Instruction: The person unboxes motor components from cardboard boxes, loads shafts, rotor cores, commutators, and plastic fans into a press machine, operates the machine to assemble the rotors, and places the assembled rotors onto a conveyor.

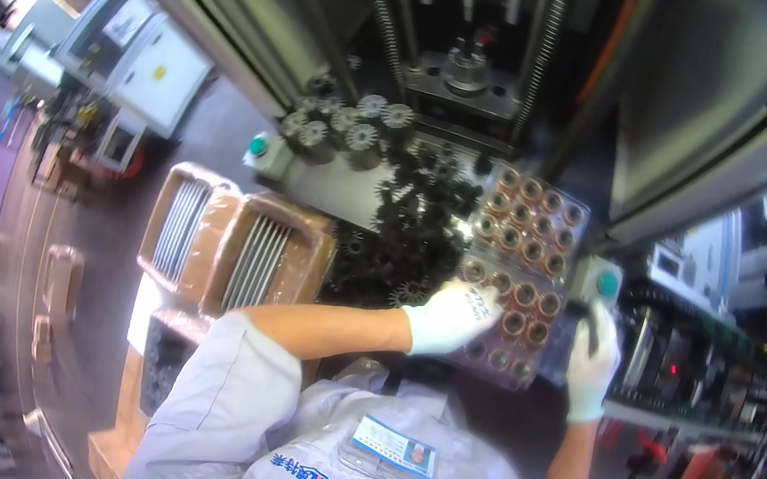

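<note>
We have left hand over the ring tray, right hand at a dark piece near the green button; can't tell either's finger opening or grip.

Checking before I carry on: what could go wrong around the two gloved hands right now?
The right hand is close to the green button, so it might press it by accident. The left hand reaches over the edge of the plastic tray and could knock its round copper-coloured parts askew. The heap of dark parts lies close beside; a stray piece might fall in.
</note>
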Available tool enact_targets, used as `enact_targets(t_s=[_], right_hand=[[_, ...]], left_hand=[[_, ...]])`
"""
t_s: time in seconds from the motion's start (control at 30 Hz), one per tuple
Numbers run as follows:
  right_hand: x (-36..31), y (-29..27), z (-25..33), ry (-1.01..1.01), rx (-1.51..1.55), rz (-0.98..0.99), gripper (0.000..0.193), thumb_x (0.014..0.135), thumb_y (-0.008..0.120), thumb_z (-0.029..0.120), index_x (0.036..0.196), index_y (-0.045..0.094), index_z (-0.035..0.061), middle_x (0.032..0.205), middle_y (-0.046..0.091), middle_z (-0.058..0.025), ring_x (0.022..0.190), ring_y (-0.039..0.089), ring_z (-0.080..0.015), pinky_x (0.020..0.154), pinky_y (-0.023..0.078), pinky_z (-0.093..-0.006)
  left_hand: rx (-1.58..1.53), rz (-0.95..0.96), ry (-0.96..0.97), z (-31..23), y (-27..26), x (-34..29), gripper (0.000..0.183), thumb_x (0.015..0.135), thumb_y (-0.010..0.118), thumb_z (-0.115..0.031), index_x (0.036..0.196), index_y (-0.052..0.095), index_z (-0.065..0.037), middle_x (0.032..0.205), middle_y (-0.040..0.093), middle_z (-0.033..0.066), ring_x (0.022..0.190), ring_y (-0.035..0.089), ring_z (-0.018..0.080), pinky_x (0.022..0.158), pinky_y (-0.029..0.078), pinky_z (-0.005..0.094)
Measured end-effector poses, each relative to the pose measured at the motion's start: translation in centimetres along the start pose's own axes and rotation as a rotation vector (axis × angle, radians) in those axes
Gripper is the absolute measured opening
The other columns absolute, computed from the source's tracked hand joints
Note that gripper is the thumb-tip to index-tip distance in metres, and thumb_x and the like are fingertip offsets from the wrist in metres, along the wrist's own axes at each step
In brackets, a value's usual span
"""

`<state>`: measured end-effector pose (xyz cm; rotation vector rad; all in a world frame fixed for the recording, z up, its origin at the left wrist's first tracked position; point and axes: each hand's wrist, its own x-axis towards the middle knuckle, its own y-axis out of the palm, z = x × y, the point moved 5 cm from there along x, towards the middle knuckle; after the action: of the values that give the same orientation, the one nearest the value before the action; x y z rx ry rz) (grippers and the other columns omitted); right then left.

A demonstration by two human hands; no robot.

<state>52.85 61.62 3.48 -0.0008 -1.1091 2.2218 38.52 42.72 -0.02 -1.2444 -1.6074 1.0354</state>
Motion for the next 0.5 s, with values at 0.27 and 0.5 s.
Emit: enact_targets(t_s=[0.27,0.5], right_hand=[[-0.1,0.7,4.0,-0.043,0.114,0.03,0.034,0.095,0.058,0.001,0.128,0.062,-0.0036,0.129,0.065,-0.0176,0.12,0.061,-0.0288,0.106,0.043,-0.0385],[-0.1,8.6,17.5,-0.383,0.422,0.406,0.039,0.091,0.056,-0.004,0.13,0.061,-0.0032,0.139,0.056,-0.0164,0.112,0.063,-0.0212,0.095,0.051,-0.0333]], left_hand=[[-0.243,-0.242,-0.307,-2.3,-7.3,-1.9,0.023,0.086,0.069,-0.026,0.094,0.058,-0.007,0.103,0.053,0.0172,0.082,0.065,0.0335,0.065,0.053,0.0461],[-1.328,-0.398,-0.737,-2.5,-8.6,-16.0,0.035,0.091,0.075,-0.033,0.099,0.065,-0.002,0.088,0.065,0.0051,0.079,0.06,0.0131,0.073,0.049,0.0295]])
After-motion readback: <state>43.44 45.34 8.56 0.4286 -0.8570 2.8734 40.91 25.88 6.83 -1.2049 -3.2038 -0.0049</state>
